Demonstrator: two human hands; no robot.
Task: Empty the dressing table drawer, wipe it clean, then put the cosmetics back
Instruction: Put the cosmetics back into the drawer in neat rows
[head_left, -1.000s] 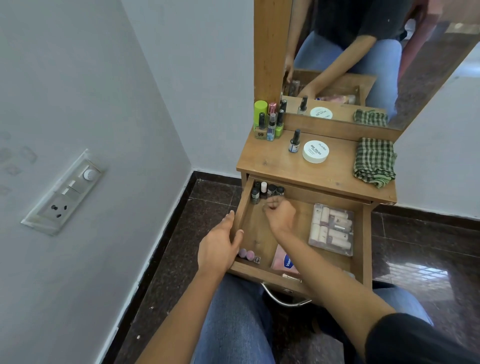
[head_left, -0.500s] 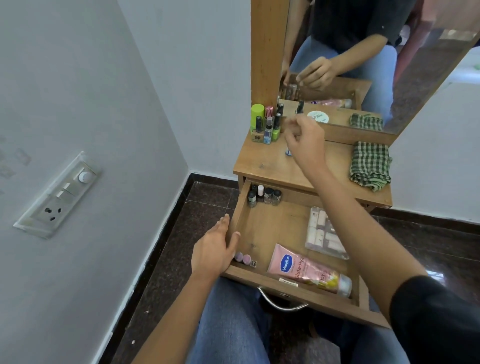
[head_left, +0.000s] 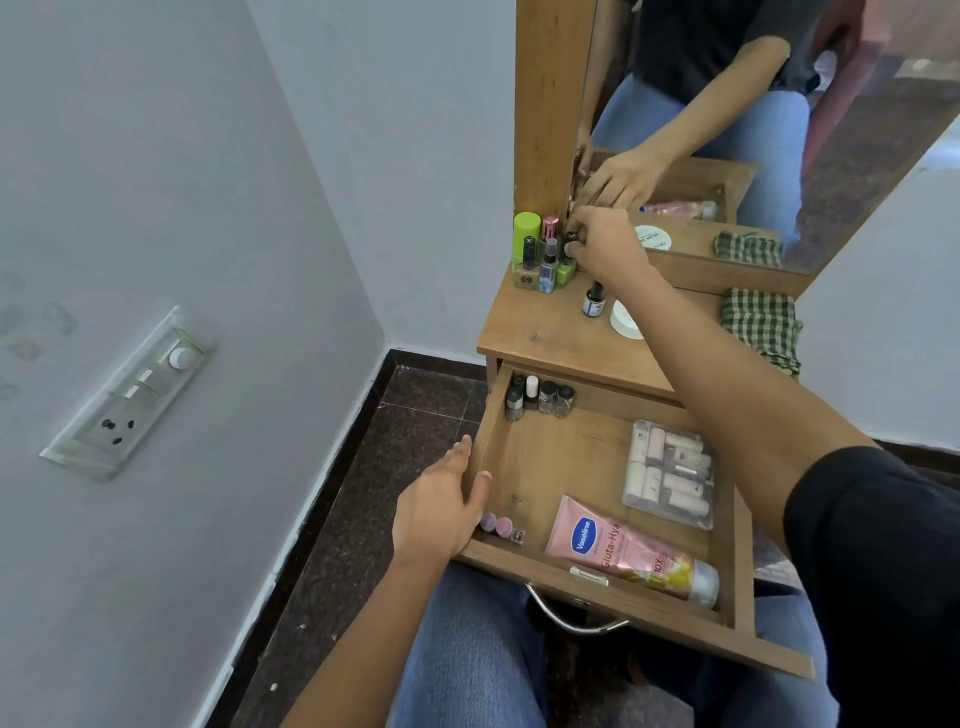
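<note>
1. Placement: right hand (head_left: 605, 247) pinches a dark-capped bottle (head_left: 571, 240) between curled fingertips, at the cluster (head_left: 540, 254) in the back left corner of the tabletop (head_left: 540, 332). Set the bottle down upright just beside the cluster, then loosen the pinch. A sideways nudge could topple its neighbours.
2. Bracing: left hand (head_left: 441, 501) rests on the left wall of the drawer (head_left: 561, 457), fingers relaxed and holding nothing. Steady the drawer from there.
3. Remaining load: the drawer holds vials (head_left: 540, 397) at back left, a clear case (head_left: 670, 473) at right, a pink tube (head_left: 628, 553) at front and pink pieces (head_left: 498, 525) at front left. Emptying is judged about half done.
4. Cloth (head_left: 761, 325) lies on the tabletop at right, unused.
5. Hidden: fingers cover the bottle body, so contact with the tabletop cannot be told. The forearm covers part of the jar (head_left: 626, 319) and the drawer's back right corner.
</note>
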